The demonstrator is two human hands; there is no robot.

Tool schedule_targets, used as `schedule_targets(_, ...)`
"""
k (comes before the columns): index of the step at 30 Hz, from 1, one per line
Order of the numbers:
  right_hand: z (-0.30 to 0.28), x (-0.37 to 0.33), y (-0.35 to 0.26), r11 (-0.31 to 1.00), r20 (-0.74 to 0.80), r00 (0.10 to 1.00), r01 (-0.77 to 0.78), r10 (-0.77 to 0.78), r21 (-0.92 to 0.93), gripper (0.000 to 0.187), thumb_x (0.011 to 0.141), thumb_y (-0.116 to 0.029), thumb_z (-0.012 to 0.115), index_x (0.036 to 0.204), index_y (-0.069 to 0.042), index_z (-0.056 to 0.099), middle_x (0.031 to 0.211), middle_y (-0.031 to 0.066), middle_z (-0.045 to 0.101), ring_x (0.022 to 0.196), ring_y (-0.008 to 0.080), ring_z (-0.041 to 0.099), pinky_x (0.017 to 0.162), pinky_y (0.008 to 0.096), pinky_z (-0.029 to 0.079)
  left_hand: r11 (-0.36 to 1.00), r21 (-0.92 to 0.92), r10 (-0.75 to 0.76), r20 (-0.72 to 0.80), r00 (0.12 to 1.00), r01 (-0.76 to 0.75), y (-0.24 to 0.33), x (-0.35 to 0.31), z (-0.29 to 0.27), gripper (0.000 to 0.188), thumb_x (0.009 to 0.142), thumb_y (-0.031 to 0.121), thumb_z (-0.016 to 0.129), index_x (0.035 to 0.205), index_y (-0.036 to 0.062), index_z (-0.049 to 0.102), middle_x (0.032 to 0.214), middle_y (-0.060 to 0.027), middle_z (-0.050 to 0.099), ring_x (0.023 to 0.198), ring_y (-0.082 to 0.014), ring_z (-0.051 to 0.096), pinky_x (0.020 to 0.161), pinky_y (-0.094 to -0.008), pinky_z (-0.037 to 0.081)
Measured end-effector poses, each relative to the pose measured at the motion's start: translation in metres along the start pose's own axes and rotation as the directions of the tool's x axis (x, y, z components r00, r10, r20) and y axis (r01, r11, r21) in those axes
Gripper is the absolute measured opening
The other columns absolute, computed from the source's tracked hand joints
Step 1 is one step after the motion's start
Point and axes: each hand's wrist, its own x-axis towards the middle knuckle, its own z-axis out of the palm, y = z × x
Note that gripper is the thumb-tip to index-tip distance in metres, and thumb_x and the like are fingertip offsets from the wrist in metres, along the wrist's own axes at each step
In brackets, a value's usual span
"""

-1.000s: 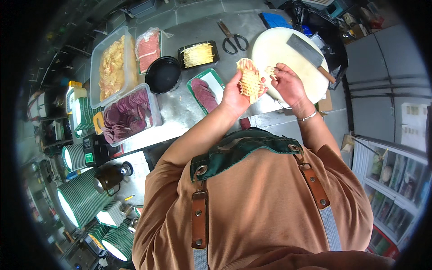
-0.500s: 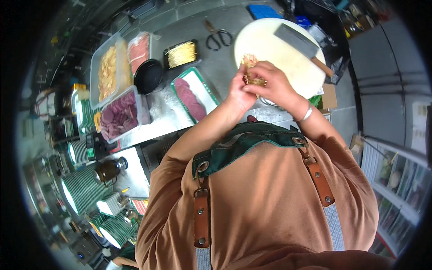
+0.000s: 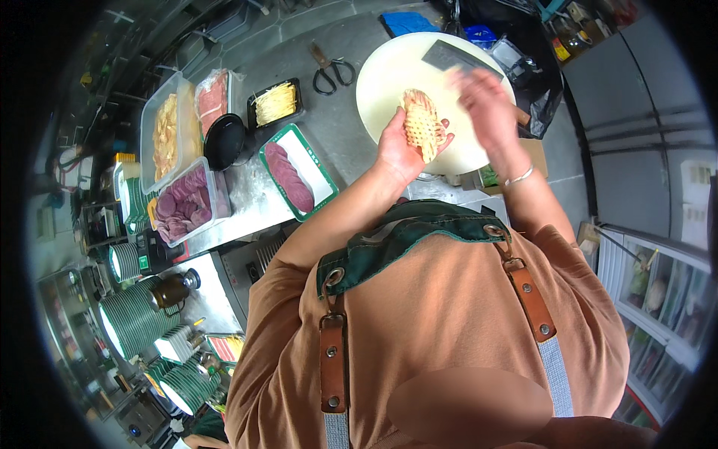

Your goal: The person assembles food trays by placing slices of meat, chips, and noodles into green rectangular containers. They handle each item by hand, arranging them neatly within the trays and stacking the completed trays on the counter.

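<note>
On the palm of my left hand (image 3: 398, 151) lies a pale yellow, cross-scored piece of food (image 3: 422, 126), pinkish toward its far end; its exact kind I cannot make out. The fingers of that hand curl round it from below. My right hand (image 3: 490, 108), blurred by motion, is apart from the piece, its fingers stretched out over the right side of the round white cutting board (image 3: 381, 75). A cleaver (image 3: 447, 55) lies on the board, partly hidden behind the right hand.
Left of the board are scissors (image 3: 327, 73), a black tray of pale yellow strips (image 3: 275, 103), a green-rimmed tray (image 3: 318, 179) with purple slices (image 3: 289, 178), a black bowl (image 3: 225, 142) and clear tubs of food (image 3: 215, 178). Stacked green-rimmed plates (image 3: 134, 318) stand lower left.
My right hand has left the food piece and moved up and right. The piece, earlier mostly covered by both hands, now shows spread on my left palm. The view has shifted slightly.
</note>
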Motion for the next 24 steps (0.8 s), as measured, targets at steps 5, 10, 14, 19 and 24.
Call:
schedule_targets(5, -0.021, 0.023, -0.022, 0.99, -0.391, 0.914, -0.135, 0.111, -0.032, 0.039, 0.088, -0.021, 0.066, 0.119, -0.001, 0.053, 0.106, 0.006, 0.061, 0.09, 0.0143, 0.057, 0.073, 0.0253, 0.048, 1.0, 0.024, -0.001, -0.052, 0.999, 0.003, -0.004, 0.0, 0.003, 0.052, 0.101, 0.047, 0.026, 0.14, 0.0151, 0.04, 0.137, -0.011, 0.048, 0.121, -0.0339, 0.049, 0.103, -0.0568, 0.037)
schedule_targets(10, 0.035, -0.033, 0.001, 0.577, 0.236, 0.971, 0.17, 0.04, -0.799, 0.058, 0.073, -0.021, 0.08, 0.121, -0.001, 0.054, 0.102, 0.0073, 0.059, 0.089, 0.0197, 0.058, 0.075, 0.0296, 0.049, 0.99, 0.102, 0.099, -0.02, 0.995, -0.097, -0.007, 0.001, 0.002, 0.053, 0.102, 0.045, 0.023, 0.14, 0.0113, 0.039, 0.134, -0.0136, 0.048, 0.123, -0.0319, 0.047, 0.105, -0.0504, 0.037)
schedule_targets(14, 0.044, -0.04, 0.011, 0.541, 0.204, 0.979, 0.172, -0.001, -0.824, 0.048, 0.071, -0.013, 0.078, 0.115, -0.004, 0.059, 0.096, 0.0095, 0.058, 0.089, 0.023, 0.057, 0.075, 0.0291, 0.05, 0.995, 0.039, 0.094, -0.007, 0.996, -0.094, -0.008, 0.0, 0.003, 0.054, 0.101, 0.047, 0.022, 0.134, 0.0096, 0.042, 0.123, -0.0149, 0.054, 0.112, -0.0304, 0.055, 0.098, -0.0455, 0.045)
schedule_targets(19, 0.031, -0.036, 0.034, 0.957, -0.087, 0.975, -0.217, 0.204, -0.193, 0.029, 0.08, -0.003, 0.072, 0.107, -0.003, 0.062, 0.09, 0.0022, 0.059, 0.08, 0.0131, 0.055, 0.073, 0.0253, 0.049, 0.994, 0.032, 0.104, 0.012, 0.995, -0.104, -0.003, -0.001, 0.0, 0.054, 0.101, 0.047, 0.024, 0.137, 0.011, 0.04, 0.13, -0.014, 0.052, 0.119, -0.0315, 0.052, 0.099, -0.0497, 0.044)
schedule_targets(24, 0.026, -0.017, 0.04, 0.908, -0.107, 0.917, -0.356, 0.385, 0.22, 0.026, 0.087, -0.002, 0.064, 0.11, -0.01, 0.057, 0.092, -0.0011, 0.061, 0.085, 0.011, 0.059, 0.074, 0.0244, 0.047, 0.988, 0.029, 0.151, -0.019, 0.988, -0.15, 0.008, -0.014, -0.006, 0.053, 0.101, 0.048, 0.026, 0.138, 0.013, 0.042, 0.133, -0.011, 0.052, 0.117, -0.0311, 0.053, 0.098, -0.0513, 0.044)
